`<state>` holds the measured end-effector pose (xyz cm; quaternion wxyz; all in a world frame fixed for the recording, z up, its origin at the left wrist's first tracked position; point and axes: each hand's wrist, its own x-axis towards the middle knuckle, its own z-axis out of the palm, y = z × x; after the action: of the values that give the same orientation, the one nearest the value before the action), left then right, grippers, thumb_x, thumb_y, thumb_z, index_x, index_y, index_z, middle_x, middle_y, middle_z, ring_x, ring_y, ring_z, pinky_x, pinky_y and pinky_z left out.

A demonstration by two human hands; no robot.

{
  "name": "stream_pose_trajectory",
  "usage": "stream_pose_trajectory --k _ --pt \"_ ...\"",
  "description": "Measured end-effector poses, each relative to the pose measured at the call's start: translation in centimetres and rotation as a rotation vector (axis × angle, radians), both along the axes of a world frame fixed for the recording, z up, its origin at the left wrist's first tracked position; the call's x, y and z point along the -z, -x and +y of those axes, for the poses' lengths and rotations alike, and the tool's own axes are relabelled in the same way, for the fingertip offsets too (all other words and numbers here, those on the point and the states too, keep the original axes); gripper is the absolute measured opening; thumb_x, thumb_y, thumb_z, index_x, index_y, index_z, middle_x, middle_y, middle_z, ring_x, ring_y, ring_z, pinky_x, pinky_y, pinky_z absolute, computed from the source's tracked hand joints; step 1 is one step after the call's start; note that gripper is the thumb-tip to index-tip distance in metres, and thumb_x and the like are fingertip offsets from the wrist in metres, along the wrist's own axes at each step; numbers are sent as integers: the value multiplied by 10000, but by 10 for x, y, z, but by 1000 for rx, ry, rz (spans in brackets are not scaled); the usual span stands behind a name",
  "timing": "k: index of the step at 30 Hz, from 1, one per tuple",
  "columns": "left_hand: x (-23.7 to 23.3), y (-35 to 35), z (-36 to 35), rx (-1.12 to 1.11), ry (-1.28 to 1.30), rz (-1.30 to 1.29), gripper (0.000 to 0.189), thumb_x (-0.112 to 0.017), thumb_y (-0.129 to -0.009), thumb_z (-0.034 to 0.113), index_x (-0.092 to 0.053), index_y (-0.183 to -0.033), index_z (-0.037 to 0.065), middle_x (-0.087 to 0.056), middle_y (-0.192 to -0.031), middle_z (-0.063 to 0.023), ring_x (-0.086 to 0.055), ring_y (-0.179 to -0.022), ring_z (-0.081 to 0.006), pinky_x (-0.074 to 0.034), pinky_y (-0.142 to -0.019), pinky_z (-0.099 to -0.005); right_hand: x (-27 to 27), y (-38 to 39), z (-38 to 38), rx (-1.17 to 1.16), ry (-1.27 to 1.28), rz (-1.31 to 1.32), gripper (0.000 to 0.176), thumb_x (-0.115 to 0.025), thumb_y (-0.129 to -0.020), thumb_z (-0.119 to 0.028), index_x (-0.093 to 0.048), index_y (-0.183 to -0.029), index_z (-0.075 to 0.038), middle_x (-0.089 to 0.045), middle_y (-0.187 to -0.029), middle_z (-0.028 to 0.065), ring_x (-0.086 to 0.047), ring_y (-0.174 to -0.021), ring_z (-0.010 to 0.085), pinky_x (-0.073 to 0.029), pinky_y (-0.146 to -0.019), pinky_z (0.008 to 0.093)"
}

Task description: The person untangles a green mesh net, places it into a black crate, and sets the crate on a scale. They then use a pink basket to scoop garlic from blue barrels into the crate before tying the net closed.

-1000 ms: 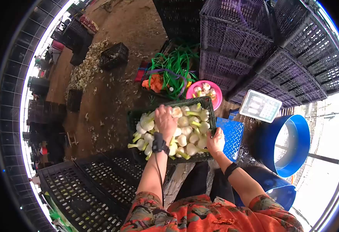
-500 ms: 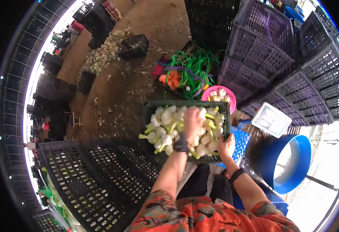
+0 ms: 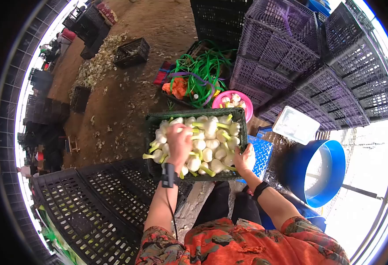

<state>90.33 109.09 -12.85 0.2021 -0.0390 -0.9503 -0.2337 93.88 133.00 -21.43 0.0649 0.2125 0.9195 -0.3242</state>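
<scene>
A dark green plastic crate (image 3: 194,112) full of white garlic bulbs (image 3: 207,154) with short green stems is in front of me. My left hand (image 3: 179,143) is over the left part of the bulbs, its fingers curled on a garlic bulb that is mostly hidden beneath them. At the crate's right side, my right hand (image 3: 245,158) grips the wall near the front corner. Some stems stick out over the crate's left and front edges.
Beyond the crate sit a pink basin (image 3: 251,108) with more bulbs and a heap of green straps (image 3: 203,75). Black crates (image 3: 278,57) are stacked at right, near a white tray (image 3: 295,125) and blue tub (image 3: 337,172). Another black crate (image 3: 101,198) is at left.
My left hand has moved left across the bulbs, from the middle of the crate to its left part. My right hand keeps its place at the crate's right side. The whole view has shifted.
</scene>
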Motion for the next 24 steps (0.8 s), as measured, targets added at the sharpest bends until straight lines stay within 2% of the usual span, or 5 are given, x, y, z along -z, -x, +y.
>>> stream_pose_trajectory --k 7,15,19,21,24 --pt "83 49 31 207 602 -699 114 -618 -689 146 -706 -751 107 -675 -803 -87 -652 -823 -258 -481 -721 -390 1 -3 2 11 15 -35 450 -644 -801 -302 -445 -1079 -10 -537 -1071 202 -515 -1030 386 -444 -853 454" --pt "73 64 25 514 652 -617 71 -615 -645 118 -675 -667 88 -642 -699 -133 -646 -699 -283 -498 -612 -384 3 -3 3 32 17 59 427 -632 -799 -278 -450 -1086 -19 -537 -1056 193 -504 -1040 384 -437 -857 460" --pt "71 57 -3 533 349 -776 71 -609 -710 118 -659 -706 68 -632 -797 -84 -626 -752 -274 -494 -692 -340 -1 -3 3 26 60 59 408 -631 -794 -268 -448 -1058 -17 -533 -1043 197 -503 -1028 387 -436 -853 463" --pt "77 48 -25 417 -84 -373 83 -578 -806 98 -625 -817 30 -619 -786 -63 -616 -696 -231 -494 -662 -313 -1 -4 3 24 57 75 404 -631 -792 -264 -446 -1051 -14 -533 -1037 199 -504 -1024 388 -436 -851 463" --pt "26 37 -33 -55 -919 -751 113 -514 -946 141 -578 -950 48 -594 -783 -16 -553 -628 -101 -474 -598 -245 -2 -4 4 19 46 82 396 -629 -789 -259 -445 -1038 -11 -532 -1027 200 -504 -1020 388 -437 -847 462"
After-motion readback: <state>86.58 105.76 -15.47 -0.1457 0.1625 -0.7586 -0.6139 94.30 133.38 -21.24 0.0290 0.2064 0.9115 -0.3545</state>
